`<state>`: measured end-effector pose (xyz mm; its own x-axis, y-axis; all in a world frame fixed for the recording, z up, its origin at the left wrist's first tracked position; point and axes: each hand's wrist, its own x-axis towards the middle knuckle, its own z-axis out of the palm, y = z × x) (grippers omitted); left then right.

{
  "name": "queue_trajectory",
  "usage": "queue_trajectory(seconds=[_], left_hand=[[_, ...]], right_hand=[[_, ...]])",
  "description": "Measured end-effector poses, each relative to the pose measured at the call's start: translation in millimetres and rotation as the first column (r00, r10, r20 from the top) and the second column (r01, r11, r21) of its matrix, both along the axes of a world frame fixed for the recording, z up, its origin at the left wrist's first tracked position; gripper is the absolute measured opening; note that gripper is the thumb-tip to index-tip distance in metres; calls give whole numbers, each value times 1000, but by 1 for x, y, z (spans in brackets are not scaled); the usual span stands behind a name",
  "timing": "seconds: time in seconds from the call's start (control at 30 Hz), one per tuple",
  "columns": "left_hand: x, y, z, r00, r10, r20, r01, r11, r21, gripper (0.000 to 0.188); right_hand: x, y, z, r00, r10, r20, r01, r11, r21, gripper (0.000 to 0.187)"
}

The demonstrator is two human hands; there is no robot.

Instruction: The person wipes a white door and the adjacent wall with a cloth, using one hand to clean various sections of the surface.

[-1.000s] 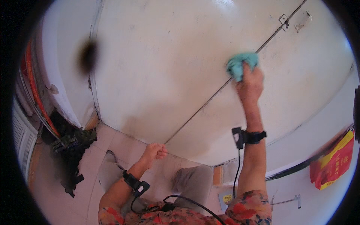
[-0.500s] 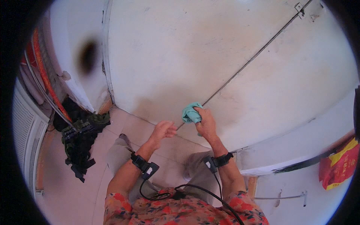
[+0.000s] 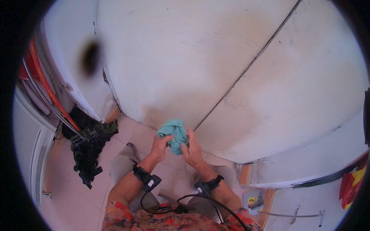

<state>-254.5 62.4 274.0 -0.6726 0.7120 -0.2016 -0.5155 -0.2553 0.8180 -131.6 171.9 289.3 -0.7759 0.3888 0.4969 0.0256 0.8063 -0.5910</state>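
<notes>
A crumpled teal cloth (image 3: 173, 133) is between my two hands, in front of a large white double door (image 3: 165, 57) with brownish stains. My left hand (image 3: 158, 148) grips the cloth from its lower left, thumb over the front. At the lower right side of the cloth, my right hand (image 3: 194, 152) holds its edge between thumb and fingers. The far fingers of both hands are partly hidden behind the cloth. Above and right of my hands, the dark seam (image 3: 246, 71) between the door panels runs diagonally upward.
Dark clothing (image 3: 90, 144) lies on the tiled floor at left, beside an orange pole (image 3: 48, 84) and a white perforated panel (image 3: 29, 127). At right are a metal bar (image 3: 291, 213), a red and yellow bag (image 3: 352, 186) and a grey box (image 3: 252, 200). Black cables link my wrist straps.
My right hand has brought the cloth away from the door seam, left and down. My left hand, free before, now grips it too. The view has shifted slightly.
</notes>
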Motion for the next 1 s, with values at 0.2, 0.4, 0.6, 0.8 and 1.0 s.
queue_trajectory(seconds=[0.2, 0.4, 0.6, 0.8, 1.0], left_hand=[[-19, 20, 97, 899, 365, -243, -287, 909, 303, 22], [-19, 96, 207, 540, 565, -623, -204, 807, 555, 34], [0, 167, 170, -35, 532, -846, -246, 816, 524, 35], [8, 178, 66, -63, 414, -908, -323, 853, 411, 32], [22, 155, -60, 141, 51, -989, -428, 904, -15, 36]], right_hand=[[17, 54, 2, 959, -154, 238, 133, 986, 104, 37], [48, 66, 3, 898, 20, 440, -75, 991, 109, 22], [73, 62, 0, 743, 70, 665, -166, 983, 82, 29], [104, 59, -2, 646, 41, 762, -167, 982, 88, 21], [116, 70, 9, 615, 53, 787, -158, 986, 57, 29]])
